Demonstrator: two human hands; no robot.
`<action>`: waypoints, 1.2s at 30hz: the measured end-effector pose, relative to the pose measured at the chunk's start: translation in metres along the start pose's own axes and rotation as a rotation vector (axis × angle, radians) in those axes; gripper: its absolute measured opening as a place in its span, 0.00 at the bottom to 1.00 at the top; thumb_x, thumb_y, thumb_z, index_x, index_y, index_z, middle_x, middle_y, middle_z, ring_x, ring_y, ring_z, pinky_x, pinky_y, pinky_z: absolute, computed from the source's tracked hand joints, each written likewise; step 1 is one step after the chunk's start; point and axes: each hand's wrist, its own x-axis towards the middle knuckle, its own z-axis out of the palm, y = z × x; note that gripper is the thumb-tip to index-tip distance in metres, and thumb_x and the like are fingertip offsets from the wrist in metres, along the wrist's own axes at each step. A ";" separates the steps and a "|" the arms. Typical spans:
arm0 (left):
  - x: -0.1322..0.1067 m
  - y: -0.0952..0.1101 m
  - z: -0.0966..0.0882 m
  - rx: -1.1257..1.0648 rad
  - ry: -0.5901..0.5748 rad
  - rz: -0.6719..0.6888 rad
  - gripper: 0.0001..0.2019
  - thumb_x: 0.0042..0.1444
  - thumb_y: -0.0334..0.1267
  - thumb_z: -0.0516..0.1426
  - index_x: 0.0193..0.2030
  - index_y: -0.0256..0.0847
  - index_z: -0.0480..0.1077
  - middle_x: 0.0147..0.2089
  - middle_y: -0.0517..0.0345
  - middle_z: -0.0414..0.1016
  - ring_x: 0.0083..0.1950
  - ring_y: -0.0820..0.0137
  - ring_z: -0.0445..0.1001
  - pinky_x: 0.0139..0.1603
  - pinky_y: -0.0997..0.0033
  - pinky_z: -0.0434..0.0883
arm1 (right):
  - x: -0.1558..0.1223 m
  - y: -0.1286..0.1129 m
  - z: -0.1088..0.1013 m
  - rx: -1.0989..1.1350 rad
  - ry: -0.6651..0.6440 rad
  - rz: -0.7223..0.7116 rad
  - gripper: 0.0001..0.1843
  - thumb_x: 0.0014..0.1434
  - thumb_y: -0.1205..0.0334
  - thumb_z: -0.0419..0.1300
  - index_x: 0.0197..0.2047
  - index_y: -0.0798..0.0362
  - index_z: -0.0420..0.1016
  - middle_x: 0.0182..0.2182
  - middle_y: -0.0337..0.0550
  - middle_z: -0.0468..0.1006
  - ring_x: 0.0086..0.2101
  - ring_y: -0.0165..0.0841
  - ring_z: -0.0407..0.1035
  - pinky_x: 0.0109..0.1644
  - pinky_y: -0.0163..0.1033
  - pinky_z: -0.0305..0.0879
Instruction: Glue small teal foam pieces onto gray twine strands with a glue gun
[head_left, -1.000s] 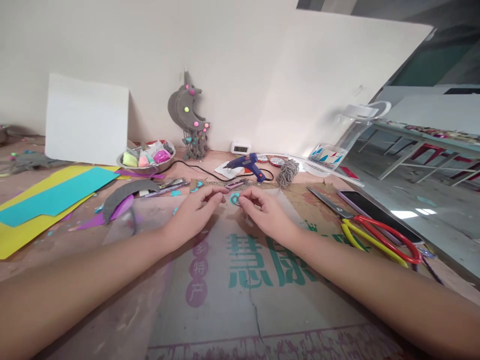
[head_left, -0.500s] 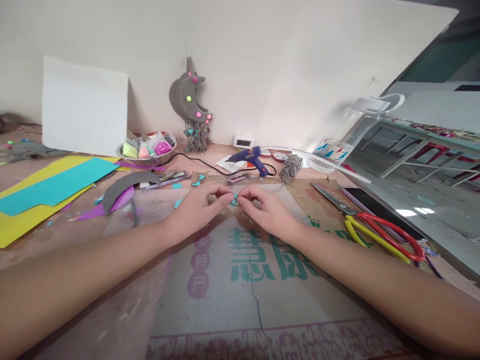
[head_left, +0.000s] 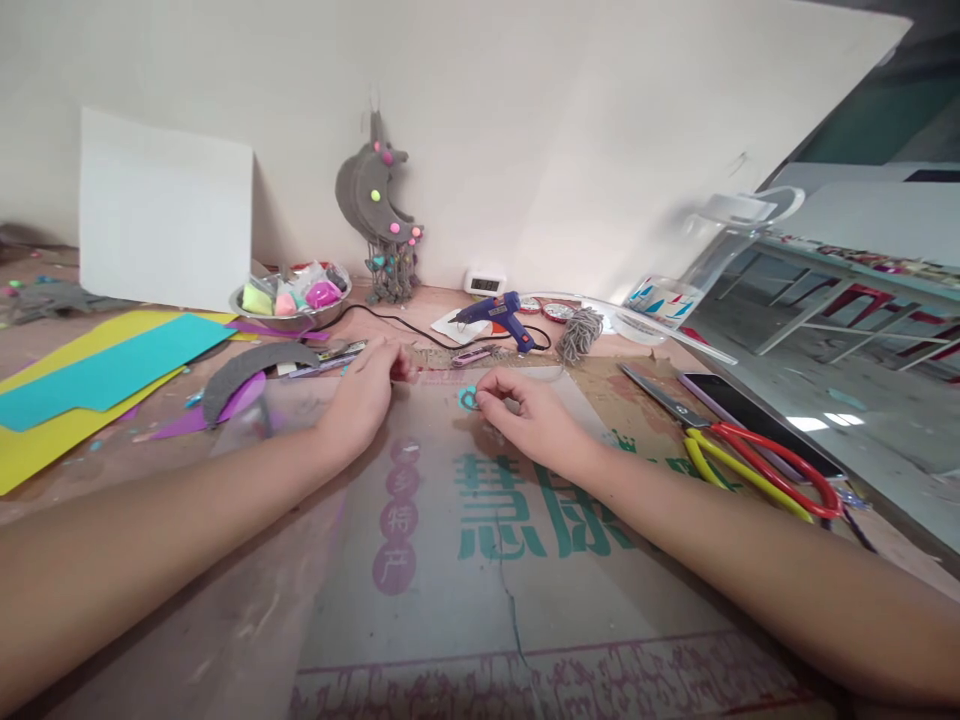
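My right hand (head_left: 521,412) is closed in a pinch on a small teal foam piece (head_left: 468,398) with a curled or ring-like outline. The piece is held just above the clear plastic sheet (head_left: 442,620). To the left, my left hand (head_left: 366,390) is apart from it, over the far edge of the sheet, with its fingers loosely bent and nothing visible in them. That hand covers most of the small teal cut-outs there. A grey felt crescent (head_left: 251,375) lies left of it, on a purple scrap.
Behind the hands lie a blue glue gun (head_left: 501,318), a grey yarn bundle (head_left: 580,333) and a small clock (head_left: 484,280). Scissors (head_left: 720,440) and a phone (head_left: 757,425) are at right. Foam sheets (head_left: 127,370) and a bowl of clay (head_left: 292,315) occupy the left. A felt moon (head_left: 379,200) hangs behind.
My left hand has let go of the teal piece and moved left, over the small cut-outs. The right hand stays in place, still pinching the piece.
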 end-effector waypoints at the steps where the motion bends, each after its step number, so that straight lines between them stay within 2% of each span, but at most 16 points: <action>1: 0.001 -0.002 -0.001 -0.002 0.013 0.001 0.13 0.58 0.36 0.41 0.23 0.41 0.55 0.26 0.60 0.61 0.32 0.71 0.63 0.35 0.73 0.62 | 0.000 0.000 0.000 0.002 0.000 0.002 0.08 0.58 0.60 0.50 0.30 0.54 0.64 0.24 0.37 0.67 0.25 0.26 0.60 0.28 0.31 0.57; 4: -0.001 0.001 0.000 0.073 -0.070 0.048 0.14 0.58 0.37 0.43 0.23 0.40 0.58 0.26 0.60 0.64 0.32 0.71 0.64 0.34 0.73 0.62 | 0.000 -0.001 0.000 0.008 0.002 -0.003 0.08 0.58 0.61 0.50 0.29 0.54 0.63 0.24 0.37 0.66 0.25 0.26 0.60 0.28 0.31 0.57; 7: -0.006 0.009 0.002 0.118 -0.188 0.118 0.10 0.57 0.40 0.49 0.31 0.39 0.68 0.33 0.60 0.72 0.37 0.71 0.68 0.40 0.74 0.64 | 0.000 -0.001 0.000 0.005 0.007 -0.023 0.08 0.58 0.61 0.50 0.29 0.54 0.63 0.24 0.36 0.65 0.25 0.26 0.59 0.28 0.31 0.57; 9: -0.009 0.013 0.004 0.133 -0.228 0.146 0.09 0.56 0.40 0.52 0.36 0.40 0.71 0.37 0.60 0.75 0.40 0.70 0.69 0.43 0.74 0.65 | 0.000 0.000 0.000 -0.008 0.010 -0.029 0.08 0.58 0.61 0.50 0.29 0.54 0.63 0.24 0.37 0.65 0.25 0.26 0.59 0.27 0.30 0.56; 15: -0.011 0.015 0.003 0.199 -0.336 0.242 0.14 0.59 0.43 0.48 0.36 0.40 0.72 0.38 0.60 0.75 0.42 0.70 0.70 0.44 0.72 0.64 | 0.000 0.000 0.001 -0.070 0.014 -0.042 0.07 0.57 0.62 0.50 0.29 0.54 0.64 0.24 0.37 0.66 0.27 0.27 0.60 0.28 0.31 0.55; 19: -0.013 0.018 0.003 0.241 -0.357 0.223 0.13 0.57 0.45 0.50 0.33 0.41 0.71 0.37 0.60 0.74 0.42 0.69 0.69 0.44 0.70 0.63 | 0.000 0.000 0.001 -0.109 0.016 -0.067 0.08 0.57 0.62 0.50 0.29 0.54 0.65 0.24 0.37 0.67 0.26 0.27 0.60 0.29 0.31 0.55; 25: -0.012 0.017 0.005 0.290 -0.389 0.238 0.12 0.58 0.42 0.49 0.35 0.42 0.72 0.38 0.59 0.74 0.42 0.68 0.69 0.42 0.69 0.64 | 0.000 0.001 0.001 -0.118 0.021 -0.070 0.08 0.57 0.62 0.50 0.29 0.54 0.66 0.24 0.37 0.67 0.26 0.27 0.60 0.28 0.31 0.55; 30: -0.011 0.015 0.005 0.270 -0.343 0.196 0.12 0.57 0.39 0.48 0.38 0.41 0.71 0.41 0.59 0.75 0.44 0.69 0.69 0.46 0.70 0.64 | 0.000 0.000 0.001 -0.070 0.038 -0.048 0.09 0.57 0.60 0.49 0.29 0.54 0.64 0.24 0.37 0.66 0.26 0.27 0.60 0.26 0.30 0.55; 36: -0.013 0.021 0.004 0.289 -0.350 0.183 0.13 0.56 0.45 0.50 0.32 0.41 0.71 0.35 0.59 0.74 0.39 0.68 0.70 0.40 0.70 0.65 | 0.000 0.000 0.001 -0.082 0.037 -0.040 0.08 0.57 0.61 0.50 0.29 0.54 0.64 0.23 0.37 0.66 0.25 0.26 0.59 0.27 0.31 0.55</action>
